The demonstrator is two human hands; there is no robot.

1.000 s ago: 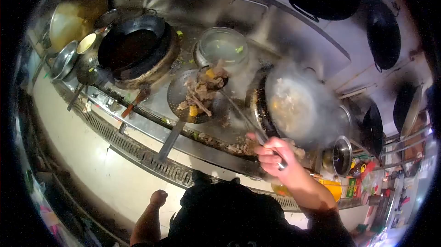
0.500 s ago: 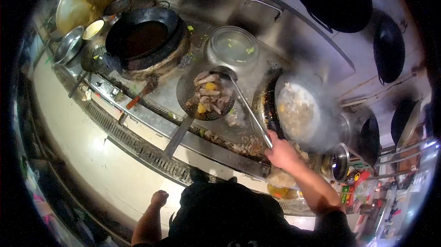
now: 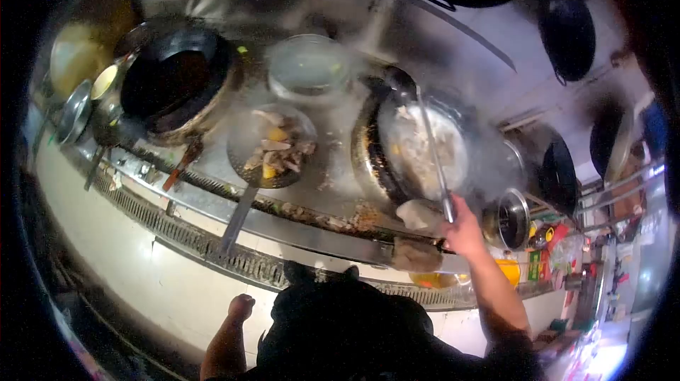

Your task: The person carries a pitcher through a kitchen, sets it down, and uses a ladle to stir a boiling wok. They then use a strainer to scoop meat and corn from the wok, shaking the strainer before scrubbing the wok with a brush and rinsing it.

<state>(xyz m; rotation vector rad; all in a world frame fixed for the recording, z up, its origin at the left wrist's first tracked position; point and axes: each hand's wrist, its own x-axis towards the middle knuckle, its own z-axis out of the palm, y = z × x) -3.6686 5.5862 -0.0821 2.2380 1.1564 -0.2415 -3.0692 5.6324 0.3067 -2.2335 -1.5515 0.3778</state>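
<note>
My right hand (image 3: pixel 465 228) is closed around the handle of a long metal ladle (image 3: pixel 431 136). The ladle's dark bowl hangs at the far rim of a steaming wok (image 3: pixel 460 113), which holds whitish, foamy liquid (image 3: pixel 439 161) with pieces in it. Left of that wok, a perforated strainer (image 3: pixel 303 128) rests on the stove with chunks of meat (image 3: pixel 276 147) and some yellow pieces in it. Its long handle points toward my body. Low in front of me, my left hand (image 3: pixel 241 306) is curled into a fist, away from everything on the stove.
A round pot of cloudy water (image 3: pixel 308 65) stands behind the strainer. At the left sits a big black wok (image 3: pixel 170 83) with dark liquid, near metal bowls (image 3: pixel 74 111). A metal pot (image 3: pixel 511 218) is on the right. Dark woks (image 3: pixel 567 26) hang on the wall.
My right hand has carried the ladle rightward, from beside the strainer to over the steaming wok. The view has shifted right. My left hand stays low in a fist.
</note>
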